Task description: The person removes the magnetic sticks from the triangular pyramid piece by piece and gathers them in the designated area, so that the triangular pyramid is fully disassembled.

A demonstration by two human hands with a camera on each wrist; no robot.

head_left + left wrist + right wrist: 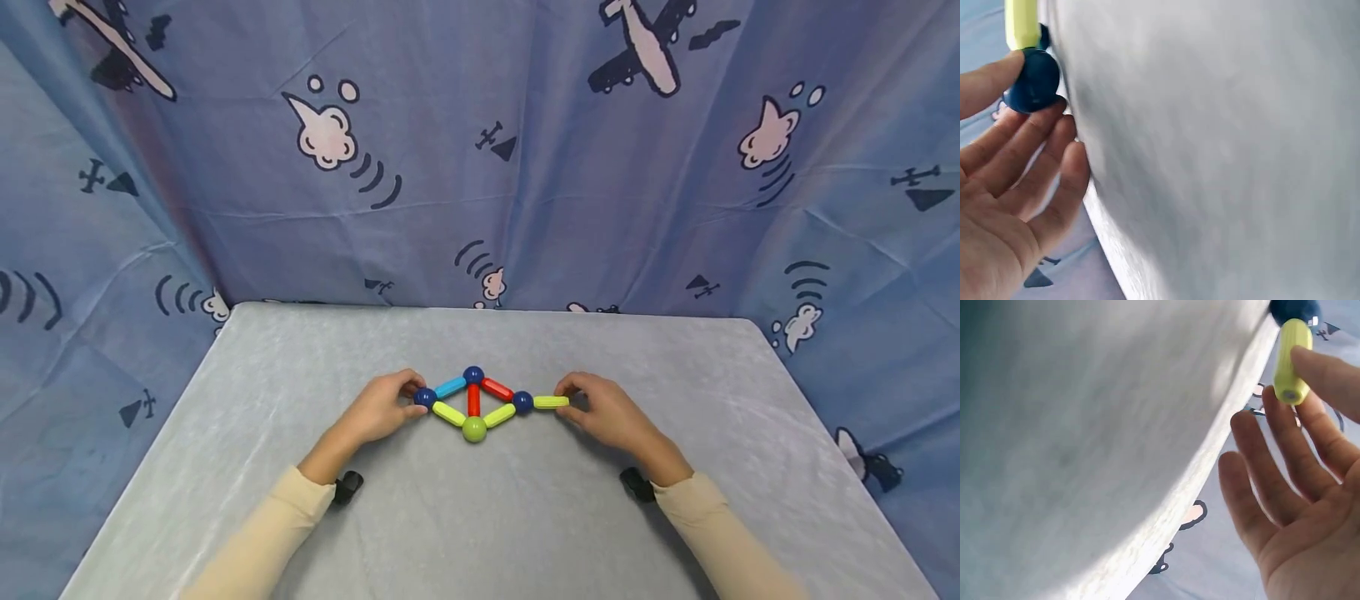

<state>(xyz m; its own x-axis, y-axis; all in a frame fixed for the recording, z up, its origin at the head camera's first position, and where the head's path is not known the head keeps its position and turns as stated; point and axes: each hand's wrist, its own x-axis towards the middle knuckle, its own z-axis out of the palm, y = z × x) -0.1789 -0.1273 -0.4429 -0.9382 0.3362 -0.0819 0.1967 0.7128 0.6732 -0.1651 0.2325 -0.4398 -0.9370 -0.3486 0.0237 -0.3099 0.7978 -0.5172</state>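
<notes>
A flat diamond of magnetic rods and balls lies between my hands. Its corners are a far dark blue ball (473,375), a left dark blue ball (424,398), a right dark blue ball (522,402) and a near green ball (474,430). A light blue rod (451,387), a slanted red rod (497,389) and two yellow-green rods make the sides; another red rod (474,402) crosses the middle. My left hand (382,407) pinches the left ball between thumb and fingers. Thumb and fingertips of my right hand (609,412) pinch a yellow-green rod (1292,362) whose other end meets the right ball.
A pale grey cloth covers the table (465,525) under the hands. Behind it and at both sides hangs a blue curtain (435,167) printed with planes and clouds. A small black device (347,487) sits at the left wrist, and a second black device (637,484) at the right.
</notes>
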